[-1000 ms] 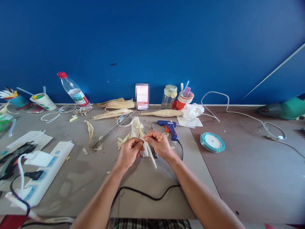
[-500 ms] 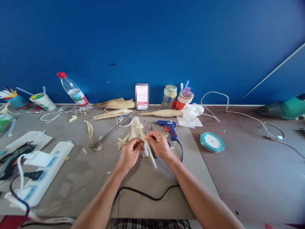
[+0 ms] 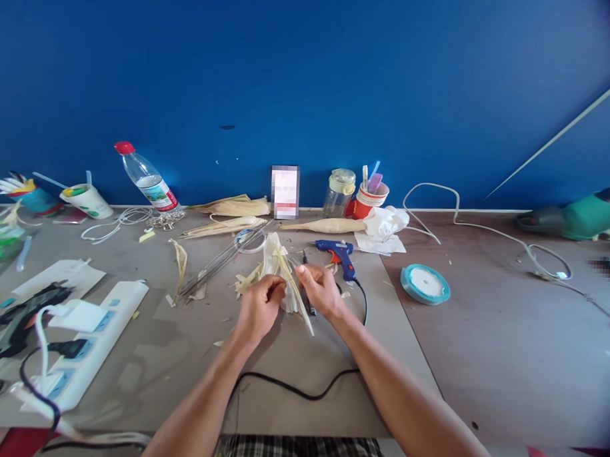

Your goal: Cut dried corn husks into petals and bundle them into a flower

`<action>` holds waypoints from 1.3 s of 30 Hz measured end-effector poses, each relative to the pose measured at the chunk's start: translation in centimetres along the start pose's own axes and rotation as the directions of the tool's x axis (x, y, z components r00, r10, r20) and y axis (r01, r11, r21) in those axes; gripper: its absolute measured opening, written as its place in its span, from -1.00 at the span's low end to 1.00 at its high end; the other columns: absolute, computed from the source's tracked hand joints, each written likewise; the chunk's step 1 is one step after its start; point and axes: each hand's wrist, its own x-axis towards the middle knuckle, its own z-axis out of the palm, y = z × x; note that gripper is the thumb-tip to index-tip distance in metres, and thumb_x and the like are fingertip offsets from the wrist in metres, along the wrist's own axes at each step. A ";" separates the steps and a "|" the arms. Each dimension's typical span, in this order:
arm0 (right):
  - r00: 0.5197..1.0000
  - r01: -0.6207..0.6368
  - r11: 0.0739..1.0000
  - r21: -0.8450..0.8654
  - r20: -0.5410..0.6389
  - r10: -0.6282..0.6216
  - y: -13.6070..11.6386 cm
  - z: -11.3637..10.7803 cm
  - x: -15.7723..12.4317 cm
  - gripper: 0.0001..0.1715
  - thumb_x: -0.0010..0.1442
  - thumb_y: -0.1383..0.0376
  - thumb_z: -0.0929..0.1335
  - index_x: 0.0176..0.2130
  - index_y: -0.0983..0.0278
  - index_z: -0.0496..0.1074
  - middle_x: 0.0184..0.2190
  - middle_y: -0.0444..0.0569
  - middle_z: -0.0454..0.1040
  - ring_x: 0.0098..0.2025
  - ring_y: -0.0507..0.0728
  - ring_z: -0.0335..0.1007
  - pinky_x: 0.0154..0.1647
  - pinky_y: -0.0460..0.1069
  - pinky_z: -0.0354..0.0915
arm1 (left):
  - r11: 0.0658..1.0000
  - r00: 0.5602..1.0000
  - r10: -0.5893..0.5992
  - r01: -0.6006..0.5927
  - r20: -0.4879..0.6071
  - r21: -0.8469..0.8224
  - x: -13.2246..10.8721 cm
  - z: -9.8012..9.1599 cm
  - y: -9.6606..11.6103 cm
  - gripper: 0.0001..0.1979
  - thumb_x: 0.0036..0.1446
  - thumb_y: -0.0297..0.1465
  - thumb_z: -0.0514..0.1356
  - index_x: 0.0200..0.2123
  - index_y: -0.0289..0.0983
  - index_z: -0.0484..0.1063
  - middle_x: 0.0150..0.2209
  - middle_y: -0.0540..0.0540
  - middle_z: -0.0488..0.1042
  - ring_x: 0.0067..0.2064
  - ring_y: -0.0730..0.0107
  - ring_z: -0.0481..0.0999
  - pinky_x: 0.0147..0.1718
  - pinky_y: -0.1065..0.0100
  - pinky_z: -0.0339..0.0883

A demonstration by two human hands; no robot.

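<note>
My left hand (image 3: 259, 309) is closed in a pinch on a bundle of pale corn-husk strips (image 3: 278, 267) held above the grey mat (image 3: 145, 356). My right hand (image 3: 320, 289) is closed too, its thumb and fingertips gripping the same bundle on its right side. The husk strips fan out upward between the hands, and one long strip hangs down toward the mat. A blue glue gun (image 3: 337, 251) lies just behind my right hand, its black cord (image 3: 299, 388) looping past my forearms.
A white power strip (image 3: 93, 341) and a black glue gun (image 3: 16, 325) lie at the left. A water bottle (image 3: 146, 179), cups (image 3: 86, 201), a jar (image 3: 339, 192), loose husks (image 3: 230, 216), thin wires (image 3: 218, 262) and a teal ribbon spool (image 3: 425, 284) lie about. A green tool (image 3: 580, 215) rests far right.
My right hand's fingertips have shifted slightly right and down along the husk bundle. My left hand has stayed where it was.
</note>
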 end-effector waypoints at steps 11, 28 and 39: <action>0.995 0.001 0.987 -0.163 -0.098 -0.018 -0.2 0.0 0.2 -0.60 0.18 0.09 0.19 -0.57 0.27 0.17 -0.61 -0.17 0.17 -0.52 0.00 0.09 -0.48 -0.10 0.03 | 1.000 1.000 0.004 -0.004 -0.011 -0.005 0.0 0.1 -0.2 -0.87 0.09 -0.41 0.09 -0.42 -0.28 0.43 -0.53 0.02 0.45 -0.49 0.49 0.39 -0.45 0.49 0.23; 1.000 0.012 0.977 -0.212 -0.004 -0.013 -0.3 0.6 0.1 -0.64 0.18 0.19 0.19 -0.60 0.26 0.18 -0.62 -0.17 0.22 -0.52 -0.01 0.16 -0.47 -0.11 0.06 | 0.995 0.998 0.059 -0.058 -0.015 0.080 -0.1 0.3 -0.5 -0.86 0.09 -0.42 0.08 -0.41 -0.27 0.43 -0.51 0.01 0.47 -0.49 0.49 0.39 -0.43 0.48 0.21; 0.998 0.061 0.975 -0.212 -0.010 -0.064 0.1 0.4 0.1 -0.79 0.15 0.31 0.20 -0.49 0.27 0.29 -0.51 -0.10 0.33 -0.43 0.04 0.25 -0.36 -0.09 0.15 | 0.999 1.000 0.009 -0.010 0.008 0.048 0.1 0.1 -0.4 -0.85 0.09 -0.40 0.07 -0.41 -0.26 0.43 -0.50 0.01 0.47 -0.46 0.47 0.39 -0.41 0.47 0.21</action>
